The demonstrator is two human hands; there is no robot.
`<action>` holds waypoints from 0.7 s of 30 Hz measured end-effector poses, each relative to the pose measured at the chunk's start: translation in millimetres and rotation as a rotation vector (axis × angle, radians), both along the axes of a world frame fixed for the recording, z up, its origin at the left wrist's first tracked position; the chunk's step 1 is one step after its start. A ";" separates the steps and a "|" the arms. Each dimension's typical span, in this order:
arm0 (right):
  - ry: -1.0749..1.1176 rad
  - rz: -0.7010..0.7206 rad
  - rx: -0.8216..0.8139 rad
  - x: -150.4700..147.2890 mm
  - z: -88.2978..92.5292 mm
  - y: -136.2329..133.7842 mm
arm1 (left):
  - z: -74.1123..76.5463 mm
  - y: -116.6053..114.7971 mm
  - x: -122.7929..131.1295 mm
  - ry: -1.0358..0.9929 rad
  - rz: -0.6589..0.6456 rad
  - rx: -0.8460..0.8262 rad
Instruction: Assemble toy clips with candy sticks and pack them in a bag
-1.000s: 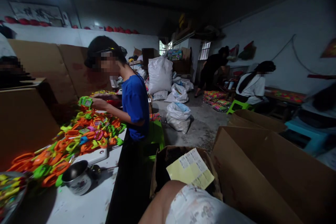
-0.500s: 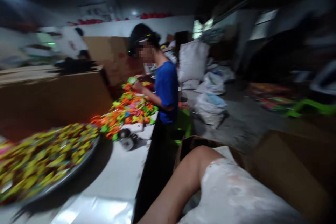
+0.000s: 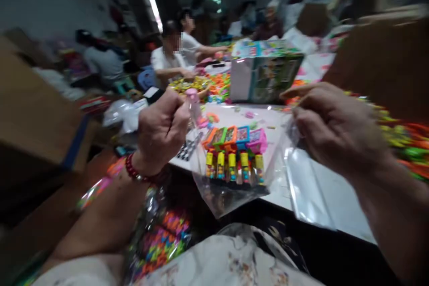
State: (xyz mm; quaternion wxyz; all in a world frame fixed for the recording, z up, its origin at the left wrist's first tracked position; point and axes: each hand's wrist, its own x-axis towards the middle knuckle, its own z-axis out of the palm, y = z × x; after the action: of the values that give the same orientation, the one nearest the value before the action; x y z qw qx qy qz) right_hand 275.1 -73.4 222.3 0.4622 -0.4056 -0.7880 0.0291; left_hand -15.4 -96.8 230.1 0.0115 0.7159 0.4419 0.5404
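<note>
A clear plastic bag point(image 3: 217, 203) hangs spread between my two hands above the table edge. Seen in it is a row of small bright toys point(image 3: 230, 138) in orange, green, blue and pink, with yellow-capped tubes of coloured balls point(image 3: 232, 165) below them. My left hand point(image 3: 164, 132), with a red bead bracelet point(image 3: 132, 172) at the wrist, is closed on the bag's upper left edge. At the right, my right hand point(image 3: 335, 125) pinches the opposite upper edge, its index finger stretched out. Flat clear bags point(image 3: 306, 192) lie on the table under my right hand.
A printed carton point(image 3: 264, 73) stands on the white table point(image 3: 348, 201), with loose coloured pieces around it. Large brown boxes point(image 3: 385, 62) rise at the right and left. Co-workers point(image 3: 170, 53) sit across. A bag of coloured pieces point(image 3: 167, 237) lies low at left.
The view has swung from a blue-shirted co-worker and a basin of yellow packets to the table before me. Both my hands and the toy-filled bag have come into view.
</note>
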 end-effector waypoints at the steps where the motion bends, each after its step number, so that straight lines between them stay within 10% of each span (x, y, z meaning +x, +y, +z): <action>1: 0.062 0.101 -0.076 -12.9 3.3 1.4 | 6.1 -11.3 -1.7 -0.054 -0.041 -0.043; 8: 0.198 0.669 -0.484 -149.3 -0.1 -14.2 | 6.7 -83.3 -37.8 -0.242 -0.226 -0.632; 16: -0.115 1.137 -0.414 -256.5 -36.2 -67.2 | -45.2 -162.7 -95.3 -0.121 0.283 -0.727; 21: -0.014 1.220 -0.371 -269.4 -63.5 -65.8 | -84.2 -216.9 -124.2 -0.291 0.331 -0.967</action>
State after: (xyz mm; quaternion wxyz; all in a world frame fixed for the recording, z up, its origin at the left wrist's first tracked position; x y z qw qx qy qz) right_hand 5.7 -139.2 158.8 0.2794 0.0428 -0.8620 0.4208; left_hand -139.6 -313.8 145.9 0.3157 0.4672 0.7417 0.3633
